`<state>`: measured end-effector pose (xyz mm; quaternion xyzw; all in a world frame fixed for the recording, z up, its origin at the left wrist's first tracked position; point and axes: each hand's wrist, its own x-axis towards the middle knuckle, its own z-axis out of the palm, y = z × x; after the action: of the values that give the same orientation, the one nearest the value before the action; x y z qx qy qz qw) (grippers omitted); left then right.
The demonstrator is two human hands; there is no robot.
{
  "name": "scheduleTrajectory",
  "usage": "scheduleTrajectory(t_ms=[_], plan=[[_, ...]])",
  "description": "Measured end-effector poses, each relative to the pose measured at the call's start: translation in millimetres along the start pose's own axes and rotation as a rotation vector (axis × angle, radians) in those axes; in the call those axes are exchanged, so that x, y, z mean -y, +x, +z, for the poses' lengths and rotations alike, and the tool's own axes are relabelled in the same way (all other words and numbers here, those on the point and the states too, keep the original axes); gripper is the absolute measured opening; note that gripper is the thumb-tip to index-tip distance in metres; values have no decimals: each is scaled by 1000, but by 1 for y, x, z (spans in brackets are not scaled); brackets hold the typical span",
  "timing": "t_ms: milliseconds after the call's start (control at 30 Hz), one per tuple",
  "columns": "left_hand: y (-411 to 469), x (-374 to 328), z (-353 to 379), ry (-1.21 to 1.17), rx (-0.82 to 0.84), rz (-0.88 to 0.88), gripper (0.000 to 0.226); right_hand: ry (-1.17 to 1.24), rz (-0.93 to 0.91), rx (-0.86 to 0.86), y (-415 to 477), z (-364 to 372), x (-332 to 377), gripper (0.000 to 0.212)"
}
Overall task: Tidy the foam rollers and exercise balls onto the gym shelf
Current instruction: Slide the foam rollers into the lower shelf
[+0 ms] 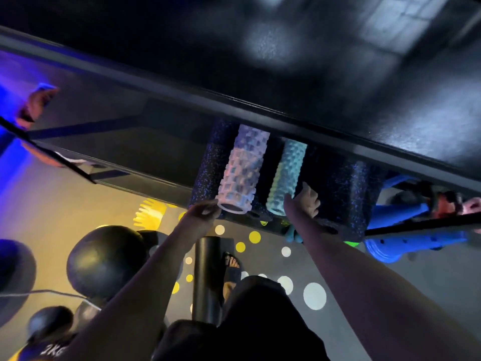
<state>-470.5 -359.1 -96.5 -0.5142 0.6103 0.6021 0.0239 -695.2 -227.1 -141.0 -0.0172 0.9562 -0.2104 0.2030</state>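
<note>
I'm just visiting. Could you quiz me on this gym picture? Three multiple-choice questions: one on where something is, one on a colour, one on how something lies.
1. Where is the big black ball?
A) on the shelf
B) on the floor, lower left
C) in a hand

2. What colour is the bumpy roller beside the right hand?
A) red
B) black
C) teal

3. How does the pale gridded roller sit?
A) lying on the shelf, hollow end toward the camera
B) upright on the floor
C) balanced on the ball

Answers: 1 B, it rests on the floor below the shelf. 2 C, its bumps show teal. 3 A, its open end faces us.
</note>
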Motion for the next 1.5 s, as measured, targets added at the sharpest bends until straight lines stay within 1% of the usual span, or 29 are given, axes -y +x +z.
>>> scheduleTrajectory(t_ms=[67,133,200,267,333,367,433,500,567,633,733,833,933,1033,1133,1167,1200,1267,1300,1333,1367,1433,1467,1500], plan=[[-14,8,-7,31,-3,14,18,4,-47,-44,-20,0,-8,53],[-32,20,-15,59,-14,7,28,-9,-136,-62,-46,0,-14,41],[-52,44,-25,55,-58,-5,30,-18,-259,-55,-77,3,-20,33],[-82,77,-36,-19,-91,-24,24,-30,-383,-33,-115,10,-27,28],[-115,118,-45,-141,-101,-59,30,-13,-523,-4,-158,26,-40,27],[-134,141,-49,-182,-120,-76,33,5,-571,29,-181,35,-50,30],[-174,191,-53,-274,-177,-127,26,-35,-599,150,-228,56,-67,36],[-210,248,-54,-400,-239,-194,25,-141,-622,294,-273,78,-84,42],[-247,302,-50,-503,-301,-267,21,-206,-604,433,-314,107,-106,44],[-279,350,-45,-580,-360,-326,19,-269,-575,511,-348,139,-133,47],[-305,413,-35,-650,-445,-449,33,-343,-514,623,-388,173,-171,49],[-309,455,-28,-729,-546,-528,35,-426,-469,718,-402,204,-203,53],[-288,490,-16,-800,-578,-555,33,-445,-354,762,-398,244,-231,57],[-241,534,2,-833,-592,-608,33,-436,-222,741,-373,297,-255,63],[-168,589,26,-875,-563,-630,27,-399,-144,710,-328,375,-281,63],[-138,611,35,-873,-546,-621,28,-360,-119,692,-309,408,-291,67],[-107,634,47,-848,-509,-608,32,-317,-77,679,-287,445,-305,78],[-42,683,74,-757,-424,-576,48,-202,56,646,-240,520,-339,117],[-11,704,87,-722,-399,-557,51,-144,130,623,-214,557,-358,135],[20,724,101,-711,-380,-547,51,-93,189,608,-191,588,-370,147],[49,740,114,-707,-365,-539,48,-58,233,594,-179,609,-375,155],[101,761,138,-722,-309,-524,45,1,289,569,-161,639,-381,160],[124,769,149,-727,-258,-528,45,21,295,537,-151,649,-389,158],[142,774,159,-730,-224,-534,45,50,274,503,-143,656,-398,150]])
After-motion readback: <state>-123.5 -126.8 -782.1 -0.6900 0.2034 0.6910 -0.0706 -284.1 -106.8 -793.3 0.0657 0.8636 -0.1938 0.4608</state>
